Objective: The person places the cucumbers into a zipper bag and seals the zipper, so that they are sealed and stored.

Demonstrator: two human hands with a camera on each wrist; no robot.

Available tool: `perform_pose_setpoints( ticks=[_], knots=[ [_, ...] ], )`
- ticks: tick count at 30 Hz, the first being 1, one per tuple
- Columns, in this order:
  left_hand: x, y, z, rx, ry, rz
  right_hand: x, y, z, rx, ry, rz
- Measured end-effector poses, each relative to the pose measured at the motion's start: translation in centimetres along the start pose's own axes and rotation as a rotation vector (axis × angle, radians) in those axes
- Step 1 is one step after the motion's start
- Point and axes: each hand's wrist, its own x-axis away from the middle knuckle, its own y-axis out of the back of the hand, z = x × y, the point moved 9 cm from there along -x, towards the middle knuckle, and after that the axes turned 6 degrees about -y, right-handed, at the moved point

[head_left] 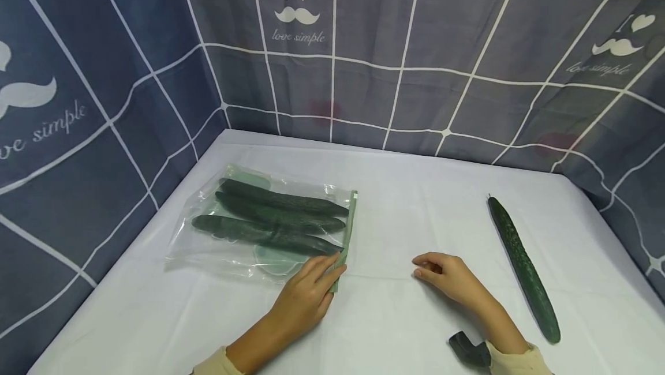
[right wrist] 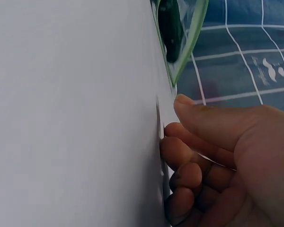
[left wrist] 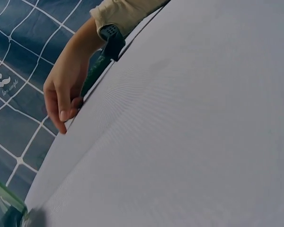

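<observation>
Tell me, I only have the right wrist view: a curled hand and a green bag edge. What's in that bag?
Observer: Three dark cucumbers lie inside the clear zip bag.
Operator: Is anything holding the bag?
Observer: The left hand pinches the bag's green zip edge at its near corner.
Operator: Any cucumbers outside it?
Observer: One loose cucumber lies on the white table, to the right of the right hand, which holds nothing.

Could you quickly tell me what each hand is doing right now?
Left hand: pinches the green edge of the plastic bag.
Right hand: loosely curled on the table, holding nothing.
</observation>
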Motion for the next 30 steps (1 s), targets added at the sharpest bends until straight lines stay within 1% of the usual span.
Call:
perform_pose_setpoints(
  ticks=[4,7,9,12,14,17,19,20,22,24,25,27,30],
  knots=[
    [0.1,0.4,0.2,0.013,0.022,-0.03,1.4,1.0,-1.4,0.033,-0.048,-0.035],
    [0.1,0.5,0.2,0.016,0.019,-0.036,2.6,2.0,-2.3,0.084,-0.064,-0.094],
    [0.2,0.5,0.2,0.017,0.011,-0.044,3.3,3.0,-2.8,0.124,-0.063,-0.158],
    [0.2,0.8,0.0,0.017,-0.006,-0.062,4.3,4.9,-3.4,0.198,-0.054,-0.282],
    [0.2,1.0,-0.1,0.015,-0.023,-0.08,4.9,6.3,-3.9,0.235,-0.074,-0.363],
    [0.1,1.2,-0.1,0.014,-0.037,-0.096,6.0,8.3,-5.4,0.273,-0.163,-0.459],
    [0.1,1.2,-0.2,0.017,-0.04,-0.103,6.6,9.3,-6.9,0.274,-0.278,-0.481],
    [0.1,1.1,-0.2,0.019,-0.04,-0.104,6.8,9.8,-7.8,0.272,-0.345,-0.48],
    [0.2,1.1,-0.2,0.024,-0.04,-0.108,7.2,10.2,-9.7,0.266,-0.477,-0.429],
    [0.1,1.0,-0.2,0.028,-0.04,-0.11,7.6,10.0,-11.5,0.266,-0.592,-0.339],
    [0.1,1.0,-0.2,0.03,-0.039,-0.109,7.7,9.8,-12.2,0.267,-0.631,-0.285],
    [0.1,0.9,-0.2,0.032,-0.04,-0.107,7.9,9.3,-13.3,0.276,-0.671,-0.187],
    [0.0,0.9,-0.3,0.035,-0.042,-0.104,8.3,8.8,-14.3,0.288,-0.697,-0.082]
  ],
)
